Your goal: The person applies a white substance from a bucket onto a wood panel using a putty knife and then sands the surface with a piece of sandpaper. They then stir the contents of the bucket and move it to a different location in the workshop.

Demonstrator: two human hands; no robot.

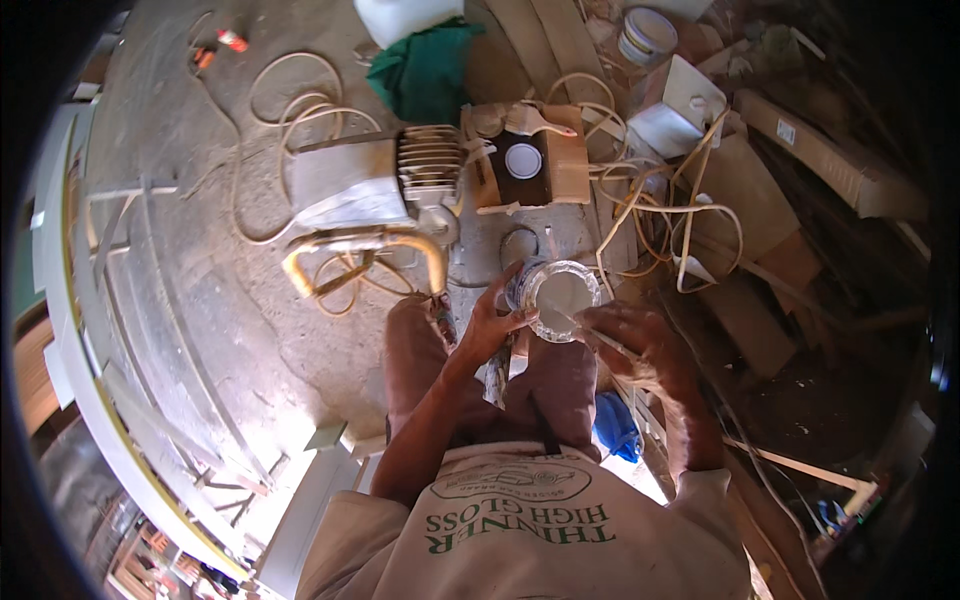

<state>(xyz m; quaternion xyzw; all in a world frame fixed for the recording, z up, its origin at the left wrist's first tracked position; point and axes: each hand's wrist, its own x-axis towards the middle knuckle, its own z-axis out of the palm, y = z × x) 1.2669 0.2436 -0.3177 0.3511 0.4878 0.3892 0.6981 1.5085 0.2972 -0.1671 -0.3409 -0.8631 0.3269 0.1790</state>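
My left hand [488,326] is wrapped round the side of an open can [516,286] in front of my knees. Pale grey-white paint [560,292] fills the inside, and the rim is smeared with it. In my right hand [645,342] is a thin stick [608,343], held between closed fingers at the can's right edge. Its tip reaches over the rim to the paint; how deep it goes, I cannot tell.
Beyond the can, a cardboard box [570,168] carries a paintbrush [540,123] and a round white-centred lid [523,160]. To its left stands a machine with a ribbed cylinder [428,165] and a bent tan handle [370,240]. Looped hose [715,212] and cardboard scraps lie right.
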